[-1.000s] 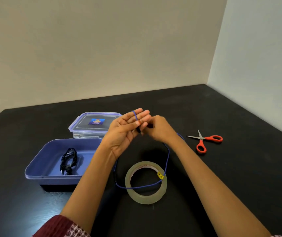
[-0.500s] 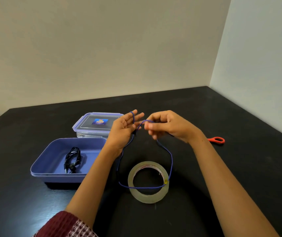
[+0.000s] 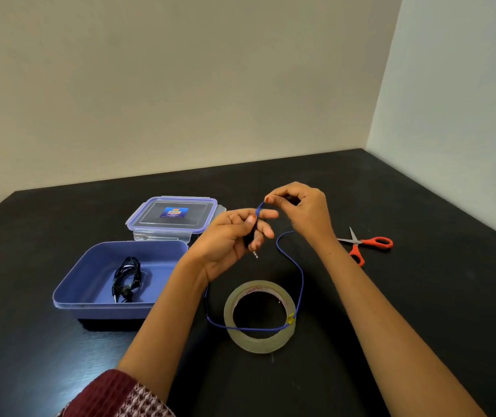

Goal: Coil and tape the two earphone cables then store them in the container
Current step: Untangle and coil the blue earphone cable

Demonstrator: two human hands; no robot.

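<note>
A blue earphone cable runs from my hands down over the clear tape roll and back up under my left wrist. My left hand holds the cable's plug end, with a loop of cable around its fingers and the jack tip sticking out below. Just above and to the right of it, my right hand pinches the cable. A coiled black earphone cable lies inside the open blue container at the left.
The container's clear lid with blue rim lies behind the container. Orange-handled scissors rest on the black table to the right of my right forearm. Walls meet at the table's far right corner.
My right hand has lifted up and to the right, drawing the blue cable over my left fingers. My left fingers have curled in around the cable. The scissors are back in view.
</note>
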